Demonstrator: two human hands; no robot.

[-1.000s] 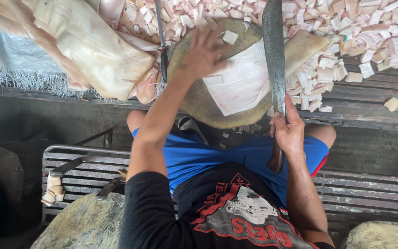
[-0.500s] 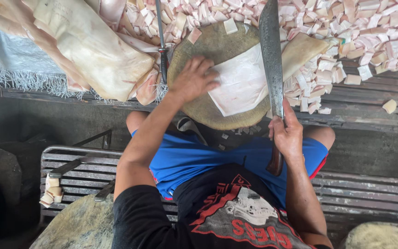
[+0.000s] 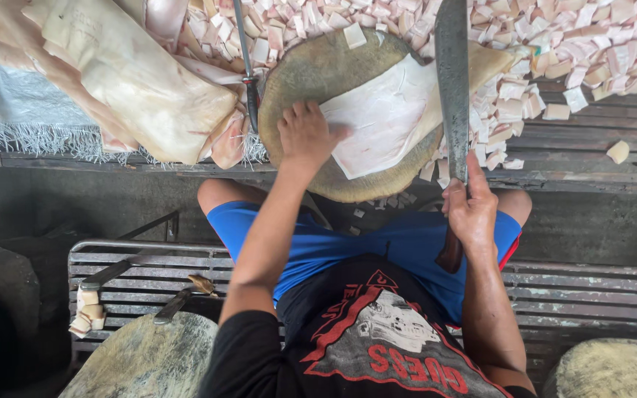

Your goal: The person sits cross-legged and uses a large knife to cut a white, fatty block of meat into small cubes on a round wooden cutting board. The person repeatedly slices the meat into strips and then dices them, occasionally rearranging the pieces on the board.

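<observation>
- Wooden and round, the chopping block (image 3: 311, 81) sits ahead of my knees on the slatted platform (image 3: 591, 147), its near edge hanging over the platform's lip.
- On the block lies a pale flat sheet of skin (image 3: 385, 118), reaching from the middle toward the right rim.
- My left hand (image 3: 305, 136) lies flat, fingers spread and clenched on nothing, pressing the sheet's left edge and the bare wood beside it.
- My right hand (image 3: 470, 210) grasps the dark handle of a long cleaver (image 3: 451, 81); the blade runs up and away from me, crossing the sheet's right edge near the block's right rim.
- Between my two hands, most of the sheet shows uncovered.
- Small cut squares (image 3: 554, 51) are heaped behind and to the right of the block, crowding its far rim; a few lie loose on the slats, one well apart at the right (image 3: 618, 152).
- Left of the block, a pile of large uncut sheets (image 3: 119, 74) touches its rim, and a thin metal rod (image 3: 246, 66) stands between the two.
- A white fringed cloth (image 3: 16, 110) lies under that pile.
- Below my lap, a metal slatted bench (image 3: 134, 273) carries two knives (image 3: 116, 269) and a small stack of cut pieces (image 3: 86, 309) at its left end.
- Two more round blocks (image 3: 141, 361) show at the bottom corners.
</observation>
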